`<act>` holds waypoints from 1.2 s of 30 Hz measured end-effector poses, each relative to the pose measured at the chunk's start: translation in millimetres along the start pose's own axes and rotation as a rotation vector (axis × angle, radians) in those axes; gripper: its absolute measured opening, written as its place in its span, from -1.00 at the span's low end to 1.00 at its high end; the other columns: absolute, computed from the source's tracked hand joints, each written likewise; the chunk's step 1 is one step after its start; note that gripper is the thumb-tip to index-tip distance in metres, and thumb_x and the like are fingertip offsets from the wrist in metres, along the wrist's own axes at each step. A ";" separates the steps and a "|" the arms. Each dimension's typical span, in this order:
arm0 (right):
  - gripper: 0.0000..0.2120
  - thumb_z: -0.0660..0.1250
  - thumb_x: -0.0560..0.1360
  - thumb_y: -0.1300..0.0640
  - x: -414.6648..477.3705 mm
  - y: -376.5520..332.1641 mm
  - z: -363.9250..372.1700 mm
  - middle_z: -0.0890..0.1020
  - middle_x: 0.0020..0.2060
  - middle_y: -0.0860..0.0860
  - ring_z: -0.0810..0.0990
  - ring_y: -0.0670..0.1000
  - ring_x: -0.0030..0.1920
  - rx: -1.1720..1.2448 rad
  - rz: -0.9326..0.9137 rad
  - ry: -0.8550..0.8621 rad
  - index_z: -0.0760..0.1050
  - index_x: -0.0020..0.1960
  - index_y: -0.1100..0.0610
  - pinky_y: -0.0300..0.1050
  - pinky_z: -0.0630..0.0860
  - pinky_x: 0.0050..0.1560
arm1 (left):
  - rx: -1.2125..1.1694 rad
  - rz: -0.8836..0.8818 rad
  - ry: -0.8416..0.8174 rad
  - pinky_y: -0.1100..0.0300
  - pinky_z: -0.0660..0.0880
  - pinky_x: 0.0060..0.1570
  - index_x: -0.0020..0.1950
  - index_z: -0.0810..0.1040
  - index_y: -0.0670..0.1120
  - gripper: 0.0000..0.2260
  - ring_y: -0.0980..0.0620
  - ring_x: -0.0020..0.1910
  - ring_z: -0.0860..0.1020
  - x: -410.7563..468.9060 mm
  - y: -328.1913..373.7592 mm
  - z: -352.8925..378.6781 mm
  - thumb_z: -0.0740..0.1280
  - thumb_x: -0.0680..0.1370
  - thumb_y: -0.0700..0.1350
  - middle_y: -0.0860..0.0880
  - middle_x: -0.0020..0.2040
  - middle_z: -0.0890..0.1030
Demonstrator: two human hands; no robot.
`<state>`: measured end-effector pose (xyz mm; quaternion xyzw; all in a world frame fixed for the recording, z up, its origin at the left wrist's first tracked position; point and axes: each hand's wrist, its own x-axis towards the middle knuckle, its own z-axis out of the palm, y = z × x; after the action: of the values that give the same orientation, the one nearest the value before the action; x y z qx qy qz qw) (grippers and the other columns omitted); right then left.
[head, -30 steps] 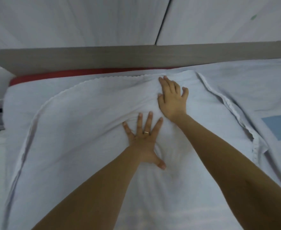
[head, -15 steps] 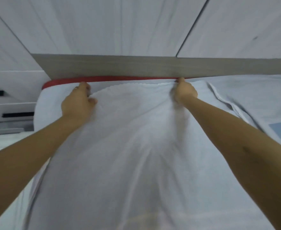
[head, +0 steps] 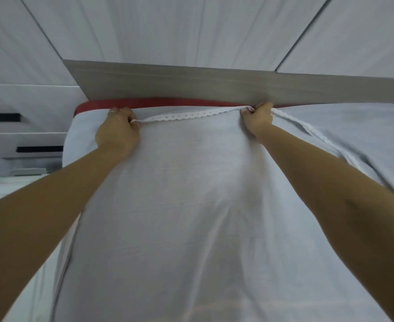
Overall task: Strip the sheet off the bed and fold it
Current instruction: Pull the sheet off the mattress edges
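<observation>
- The sheet (head: pixel 191 205) is laid in a long band down the bed. Its scalloped hem (head: pixel 186 116) is held taut at the far end, just short of the board (head: pixel 214 84).
- The hem is gripped by the left hand (head: pixel 117 133) and the right hand (head: pixel 258 122), each with fingers curled tight round bunched cloth.
- A crooked fold is likely if one hand is drawn back faster than the other, since the corners would not be matched to the near edge.
- The hem may be lost from a fist if only the lace is caught (the trim looks thin, and the cloth hanging from it is heavier).
- The pale cover (head: pixel 365 135) beneath may be dragged along if it is pinched with the sheet. Whether it is caught cannot be told.
- Knuckles may be knocked on the board, as the right hand is held just beside it.
- The surface is a bed, and a red mattress (head: pixel 159 103) edge is shown between cover and board.
- Behind, a white panelled wall (head: pixel 191 31) is seen, and at the left, white drawers (head: pixel 17 140) with dark slots.
</observation>
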<state>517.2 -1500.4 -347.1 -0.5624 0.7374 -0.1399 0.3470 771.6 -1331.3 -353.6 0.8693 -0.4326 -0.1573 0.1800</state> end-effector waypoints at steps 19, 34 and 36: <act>-0.29 -0.17 0.52 -0.37 -65.2 13.1 51.3 -0.23 0.52 -0.13 -0.25 0.14 0.52 -0.735 -0.451 -0.145 -0.34 0.51 -0.09 0.38 -0.25 0.39 | 0.346 0.187 -0.237 -0.52 -0.26 0.21 0.44 -0.39 0.26 -0.03 -0.11 0.47 -0.40 -20.0 8.2 16.2 0.21 0.31 0.47 0.10 0.49 -0.41; -0.21 -0.21 0.37 -0.45 -293.5 171.3 -21.9 -0.26 0.51 -0.09 -0.18 0.08 0.53 -0.750 -0.189 -0.293 -0.33 0.49 -0.14 0.42 -0.15 0.36 | 0.273 0.434 -0.331 -0.41 -0.33 0.26 0.54 -0.19 0.08 -0.24 -0.04 0.50 -0.31 -176.5 30.7 -11.5 0.12 0.50 0.31 -0.01 0.53 -0.32; -0.13 -0.24 0.28 -0.57 -327.5 213.8 -48.3 -0.42 0.44 -0.16 -0.32 0.03 0.49 -0.787 0.077 -0.300 -0.48 0.41 -0.21 0.45 -0.14 0.35 | 0.392 0.525 -0.590 -0.45 -0.33 0.23 0.53 -0.22 0.17 -0.16 -0.04 0.47 -0.38 -227.8 6.2 -11.9 0.09 0.41 0.45 0.05 0.50 -0.39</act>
<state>369.7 -1135.7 -323.8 -0.6384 0.6961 0.2488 0.2144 641.1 -1148.4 -313.5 0.6654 -0.6935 -0.2625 -0.0854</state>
